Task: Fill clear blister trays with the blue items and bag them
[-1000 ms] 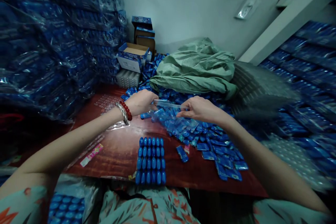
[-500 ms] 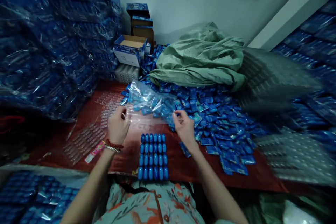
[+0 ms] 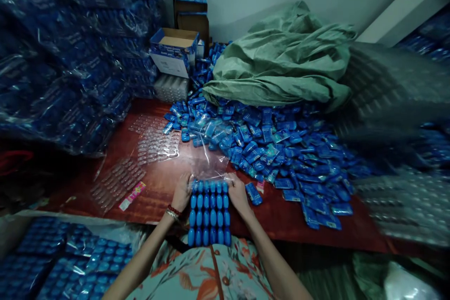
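A block of glossy blue egg-shaped pieces (image 3: 210,218) in straight rows lies at the table's front edge, close to my body. Beyond it a clear plastic bag (image 3: 210,161) stretches away toward the pile, its near edge at the block's far row. My left hand (image 3: 182,193) is closed at the left corner of the bag's edge, beside the block. On the opposite side my right hand (image 3: 237,193) closes on the bag's right corner. The fingertips of both hands are partly hidden, and whether they also touch the block I cannot tell.
Small blue packets (image 3: 281,150) heap up behind and right, under a green cloth (image 3: 281,65). Clear blister trays (image 3: 158,146) and a pink strip (image 3: 132,196) lie left. Wrapped blue packs (image 3: 70,65) tower at left; an open box (image 3: 174,51) stands behind. More trays (image 3: 404,206) stand right.
Both hands have come nearer my body and closer together, drawing the bag's edge down from above the pile to the block's far end. The view has tilted slightly.
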Available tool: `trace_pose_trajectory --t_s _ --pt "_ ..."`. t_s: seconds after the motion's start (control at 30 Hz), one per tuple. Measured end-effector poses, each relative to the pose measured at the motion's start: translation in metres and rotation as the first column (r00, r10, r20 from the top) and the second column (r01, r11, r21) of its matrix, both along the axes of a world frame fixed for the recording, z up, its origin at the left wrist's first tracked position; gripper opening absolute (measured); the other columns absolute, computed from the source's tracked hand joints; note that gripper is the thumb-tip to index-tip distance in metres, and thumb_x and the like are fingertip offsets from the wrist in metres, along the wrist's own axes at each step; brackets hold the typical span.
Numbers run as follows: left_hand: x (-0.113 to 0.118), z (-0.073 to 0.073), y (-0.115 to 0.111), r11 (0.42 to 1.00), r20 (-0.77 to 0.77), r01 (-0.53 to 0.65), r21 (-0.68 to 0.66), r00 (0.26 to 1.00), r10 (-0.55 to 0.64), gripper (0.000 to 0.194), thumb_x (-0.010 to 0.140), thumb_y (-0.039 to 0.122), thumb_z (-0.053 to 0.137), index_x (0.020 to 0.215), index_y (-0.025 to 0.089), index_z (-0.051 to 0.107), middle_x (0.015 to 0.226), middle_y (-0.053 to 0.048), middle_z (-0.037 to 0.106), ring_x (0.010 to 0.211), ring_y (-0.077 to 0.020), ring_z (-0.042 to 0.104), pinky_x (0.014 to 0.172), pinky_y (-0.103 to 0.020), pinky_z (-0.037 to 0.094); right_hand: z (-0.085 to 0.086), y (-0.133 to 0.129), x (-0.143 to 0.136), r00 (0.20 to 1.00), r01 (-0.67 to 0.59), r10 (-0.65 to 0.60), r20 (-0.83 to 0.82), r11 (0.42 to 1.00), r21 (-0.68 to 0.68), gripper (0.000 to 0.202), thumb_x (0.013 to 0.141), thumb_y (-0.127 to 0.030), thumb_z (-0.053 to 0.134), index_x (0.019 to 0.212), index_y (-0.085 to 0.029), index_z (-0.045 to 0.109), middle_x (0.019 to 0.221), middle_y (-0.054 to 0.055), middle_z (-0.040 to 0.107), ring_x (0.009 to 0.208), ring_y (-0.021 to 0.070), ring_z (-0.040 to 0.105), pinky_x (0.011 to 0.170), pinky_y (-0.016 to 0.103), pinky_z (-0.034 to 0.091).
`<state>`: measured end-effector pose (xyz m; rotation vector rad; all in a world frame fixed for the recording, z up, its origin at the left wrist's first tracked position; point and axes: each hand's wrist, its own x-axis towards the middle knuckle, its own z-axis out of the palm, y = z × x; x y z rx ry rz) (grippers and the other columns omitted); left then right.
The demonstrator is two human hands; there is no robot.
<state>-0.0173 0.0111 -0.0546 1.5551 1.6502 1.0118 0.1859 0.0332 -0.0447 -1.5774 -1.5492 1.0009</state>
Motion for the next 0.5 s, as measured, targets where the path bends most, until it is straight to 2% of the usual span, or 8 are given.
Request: trace_pose_trajectory --t_s 0.1,0.2,0.33,0.5 --pt "0.002 0.004 0.001 0.996 0.19 -0.035 -0.079 0.98 0.049 0.029 0.086 0.042 0.04 0.075 0.018 0.052 0.067 0.0 0.054 0.063 -0.0137 0.051 0.062 -0.025 0.043 0.003 0.003 0.001 0.997 0.004 -0.007 -0.083 0.999 -0.033 0.034 0.082 -0.048 0.039 0.073 -0.02 0.057 0.072 0.002 0.062 0.073 0.0176 0.058 0.068 0.028 0.046" --pt "0.005 0.003 0.009 0.981 0.35 -0.107 -0.162 0.923 0.158 0.032 0.081 0.048 0.045 0.073 0.018 0.05 0.059 0.004 0.049 0.055 -0.0108 0.048 0.054 -0.021 0.04 0.001 0.013 0.001 0.985 0.037 -0.052 -0.163 0.995 -0.089 0.033 0.081 -0.05 0.04 0.081 -0.02 0.054 0.059 -0.003 0.055 0.052 0.0135 0.053 0.048 0.023 0.041" --pt "0.008 -0.006 0.017 0.968 0.353 -0.15 -0.199 0.911 0.213 0.029 0.076 0.047 0.048 0.074 0.017 0.049 0.054 0.005 0.05 0.05 -0.0104 0.049 0.051 -0.021 0.04 -0.008 0.02 0.0 0.964 0.141 -0.166 -0.208 0.981 -0.13 0.028 0.075 -0.045 0.043 0.085 -0.02 0.049 0.052 -0.005 0.053 0.042 0.0128 0.049 0.042 0.022 0.038" --pt "0.007 -0.008 0.011 0.972 0.303 -0.097 -0.212 0.939 0.16 0.019 0.068 0.032 0.054 0.078 0.016 0.052 0.065 0.001 0.059 0.061 -0.0134 0.056 0.061 -0.025 0.046 -0.012 0.006 0.007 0.951 0.226 -0.251 -0.18 0.963 -0.147 0.027 0.069 -0.038 0.048 0.087 -0.019 0.051 0.063 0.0 0.061 0.052 0.0153 0.055 0.046 0.024 0.042"
